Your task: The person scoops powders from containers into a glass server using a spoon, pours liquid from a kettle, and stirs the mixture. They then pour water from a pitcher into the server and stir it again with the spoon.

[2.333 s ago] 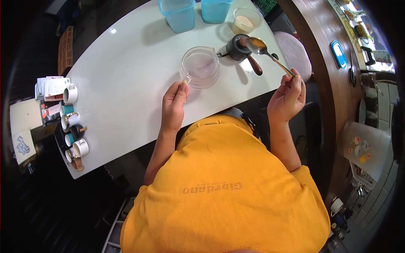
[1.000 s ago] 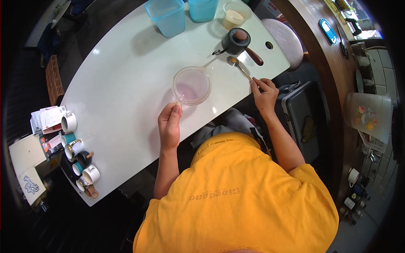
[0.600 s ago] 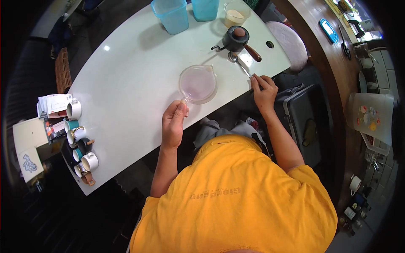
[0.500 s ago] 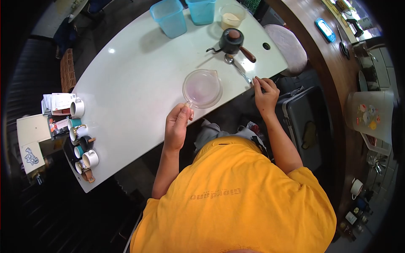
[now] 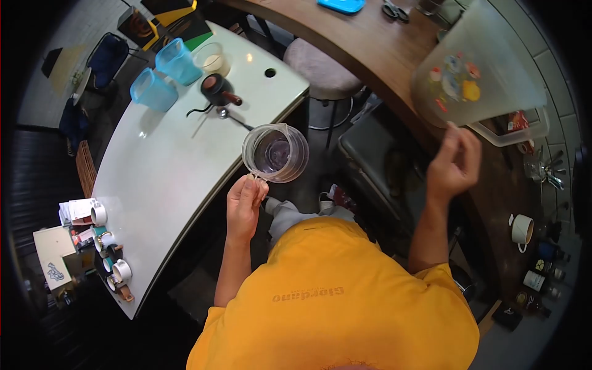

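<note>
My left hand [image 5: 243,208] is closed on the handle of a clear measuring cup [image 5: 298,154], held past the white table's front edge. Some liquid seems to be in its bottom. At the right, my right hand [image 5: 456,163] is raised beside a translucent plastic container [image 5: 487,74] with a colourful print. Its fingers are loosely curled with a gap between them, and nothing shows in them. A spoon [image 5: 223,113] lies on the table against a small dark pot [image 5: 214,91] with a thin spout and wooden handle.
Two blue containers [image 5: 153,91] and a clear cup of pale powder [image 5: 213,61] stand at the table's far end. Several mugs [image 5: 121,271] line its left end. A round stool [image 5: 320,68] and a dark case [image 5: 376,154] fill the gap before the wooden counter [image 5: 370,61].
The view has swung right. My right hand has let go of the spoon and moved right to the translucent container. My left hand has carried the measuring cup off the table's edge.
</note>
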Demonstrator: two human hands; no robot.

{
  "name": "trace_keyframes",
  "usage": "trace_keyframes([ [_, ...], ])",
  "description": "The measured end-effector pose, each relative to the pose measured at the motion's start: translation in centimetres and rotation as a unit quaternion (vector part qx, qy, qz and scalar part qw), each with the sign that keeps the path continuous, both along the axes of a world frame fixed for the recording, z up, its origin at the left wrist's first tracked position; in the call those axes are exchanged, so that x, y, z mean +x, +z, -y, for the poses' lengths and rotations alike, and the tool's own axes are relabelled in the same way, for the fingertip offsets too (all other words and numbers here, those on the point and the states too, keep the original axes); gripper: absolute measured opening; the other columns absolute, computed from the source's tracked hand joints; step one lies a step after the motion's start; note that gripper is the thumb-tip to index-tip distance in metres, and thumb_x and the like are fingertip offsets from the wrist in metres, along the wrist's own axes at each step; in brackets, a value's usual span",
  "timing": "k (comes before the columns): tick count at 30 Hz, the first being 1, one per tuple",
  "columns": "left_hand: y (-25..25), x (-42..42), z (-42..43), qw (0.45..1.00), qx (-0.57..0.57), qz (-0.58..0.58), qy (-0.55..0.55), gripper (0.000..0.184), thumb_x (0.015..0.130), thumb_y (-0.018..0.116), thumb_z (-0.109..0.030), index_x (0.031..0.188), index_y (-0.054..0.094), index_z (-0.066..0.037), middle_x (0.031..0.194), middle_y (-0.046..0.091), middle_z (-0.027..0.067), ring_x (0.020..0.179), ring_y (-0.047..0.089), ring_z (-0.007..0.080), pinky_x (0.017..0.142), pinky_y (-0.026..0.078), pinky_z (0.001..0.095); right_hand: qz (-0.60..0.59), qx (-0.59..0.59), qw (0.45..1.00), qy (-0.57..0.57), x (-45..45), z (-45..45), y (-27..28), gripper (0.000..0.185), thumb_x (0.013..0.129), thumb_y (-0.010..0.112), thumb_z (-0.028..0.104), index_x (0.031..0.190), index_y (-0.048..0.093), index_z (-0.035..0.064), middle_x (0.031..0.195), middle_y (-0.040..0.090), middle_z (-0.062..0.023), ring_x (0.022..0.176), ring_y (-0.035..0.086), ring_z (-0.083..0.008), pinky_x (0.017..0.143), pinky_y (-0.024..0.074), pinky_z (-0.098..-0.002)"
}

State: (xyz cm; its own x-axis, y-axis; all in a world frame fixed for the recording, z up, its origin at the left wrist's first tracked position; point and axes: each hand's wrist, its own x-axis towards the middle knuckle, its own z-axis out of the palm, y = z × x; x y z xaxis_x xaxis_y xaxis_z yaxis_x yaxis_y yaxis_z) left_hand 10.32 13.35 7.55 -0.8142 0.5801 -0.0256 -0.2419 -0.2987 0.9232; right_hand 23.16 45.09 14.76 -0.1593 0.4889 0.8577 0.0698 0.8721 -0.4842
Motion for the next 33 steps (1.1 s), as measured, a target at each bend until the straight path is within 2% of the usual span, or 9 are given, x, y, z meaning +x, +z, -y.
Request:
trace_keyframes([
  [4, 1.3, 1.8, -3.5, 1.0, 0.001, 0.005, 0.003, 0.036, 0.102, 0.046, -0.027, 0.071, 0.042, -0.009, 0.066, 0.035, -0.0031, 0.066, 0.035, 0.0094, 0.063, 0.032, 0.0244, -0.02, 0.061, 0.975, -0.214, 4.1, -6.8, 3.0, 0.038, 0.084, 0.071, 0.013, 0.114, 0.052, -0.0007, 0.102, 0.057, -0.0094, 0.087, 0.056, -0.0157, 0.072, 0.0433, -0.0275],
  [6, 1.6, 2.2, -4.7, 1.0, 0.019, -0.005, 0.008, 0.036, 0.101, 0.047, -0.028, 0.07, 0.042, -0.01, 0.067, 0.038, -0.0029, 0.065, 0.035, 0.0084, 0.062, 0.032, 0.0238, -0.042, 0.029, 0.967, -0.251, 3.6, -7.6, 4.4, 0.046, 0.086, 0.071, 0.023, 0.118, 0.047, -0.0001, 0.107, 0.053, -0.0086, 0.089, 0.054, -0.0152, 0.077, 0.0413, -0.0285],
  [8, 2.0, 2.5, -5.3, 1.0, 0.023, -0.015, 0.003, 0.036, 0.101, 0.047, -0.028, 0.071, 0.044, -0.009, 0.068, 0.04, -0.0028, 0.065, 0.035, 0.0077, 0.062, 0.032, 0.0235, -0.141, -0.08, 0.983, -0.083, 3.3, -8.0, 5.1, 0.037, 0.092, 0.063, 0.031, 0.109, 0.051, -0.0001, 0.098, 0.055, -0.0073, 0.086, 0.054, -0.0141, 0.077, 0.0407, -0.0277],
  [9, 2.2, 2.7, -5.3, 0.999, 0.026, -0.023, 0.002, 0.035, 0.101, 0.048, -0.028, 0.072, 0.047, -0.008, 0.069, 0.043, -0.0027, 0.064, 0.035, 0.007, 0.062, 0.032, 0.0231, -0.077, -0.161, 0.983, -0.046, 3.5, -7.3, 5.9, 0.036, 0.098, 0.053, 0.036, 0.101, 0.053, -0.0005, 0.084, 0.056, -0.0046, 0.079, 0.054, -0.0117, 0.071, 0.0422, -0.0263],
  [12, 3.3, 3.0, -4.9, 1.0, -0.019, -0.009, 0.013, 0.036, 0.102, 0.046, -0.027, 0.07, 0.039, -0.011, 0.068, 0.036, -0.0012, 0.07, 0.04, 0.0135, 0.068, 0.035, 0.0274, -0.158, -0.272, 0.949, 0.012, 3.1, -7.9, 5.2, 0.038, 0.1, 0.048, 0.036, 0.091, 0.056, 0.0006, 0.074, 0.054, -0.0023, 0.069, 0.053, -0.0097, 0.063, 0.0428, -0.0237],
  [15, 3.4, 2.6, -3.6, 1.0, -0.022, -0.007, 0.019, 0.036, 0.101, 0.047, -0.028, 0.07, 0.041, -0.011, 0.069, 0.038, -0.0018, 0.071, 0.041, 0.0126, 0.068, 0.036, 0.0272, -0.249, -0.295, 0.922, 0.018, 1.8, -9.0, 5.4, 0.04, 0.099, 0.05, 0.038, 0.081, 0.055, 0.002, 0.069, 0.051, -0.0012, 0.058, 0.048, -0.0091, 0.053, 0.0403, -0.0225],
  [20, 4.0, 1.7, -0.7, 0.999, -0.037, -0.013, 0.02, 0.036, 0.101, 0.047, -0.028, 0.07, 0.042, -0.01, 0.069, 0.038, -0.0025, 0.07, 0.042, 0.0112, 0.066, 0.036, 0.0252, -0.257, -0.237, 0.935, -0.06, 0.2, -8.9, 8.2, 0.047, 0.095, 0.056, 0.044, 0.07, 0.052, 0.004, 0.061, 0.044, 0.0012, 0.049, 0.039, -0.0064, 0.042, 0.0305, -0.0222],
  [23, 4.2, 0.9, 1.3, 0.998, -0.056, -0.017, 0.038, 0.034, 0.101, 0.047, -0.027, 0.072, 0.046, -0.01, 0.069, 0.039, -0.0028, 0.069, 0.042, 0.0103, 0.065, 0.036, 0.0246, -0.202, -0.226, 0.953, -0.006, 0.0, -8.4, 9.5, 0.051, 0.093, 0.058, 0.048, 0.068, 0.051, 0.0047, 0.057, 0.042, 0.0037, 0.044, 0.033, -0.0039, 0.041, 0.0231, -0.0204],
  [33, 5.2, -1.6, 5.1, 0.996, -0.056, -0.036, 0.053, 0.032, 0.101, 0.05, -0.027, 0.074, 0.051, -0.008, 0.068, 0.044, -0.003, 0.067, 0.041, 0.009, 0.064, 0.036, 0.0249, -0.037, -0.316, 0.938, 0.139, -3.5, -4.6, 13.6, 0.054, 0.088, 0.059, 0.058, 0.065, 0.045, 0.0112, 0.057, 0.034, 0.0084, 0.048, 0.027, -0.0013, 0.043, 0.0196, -0.0194],
])
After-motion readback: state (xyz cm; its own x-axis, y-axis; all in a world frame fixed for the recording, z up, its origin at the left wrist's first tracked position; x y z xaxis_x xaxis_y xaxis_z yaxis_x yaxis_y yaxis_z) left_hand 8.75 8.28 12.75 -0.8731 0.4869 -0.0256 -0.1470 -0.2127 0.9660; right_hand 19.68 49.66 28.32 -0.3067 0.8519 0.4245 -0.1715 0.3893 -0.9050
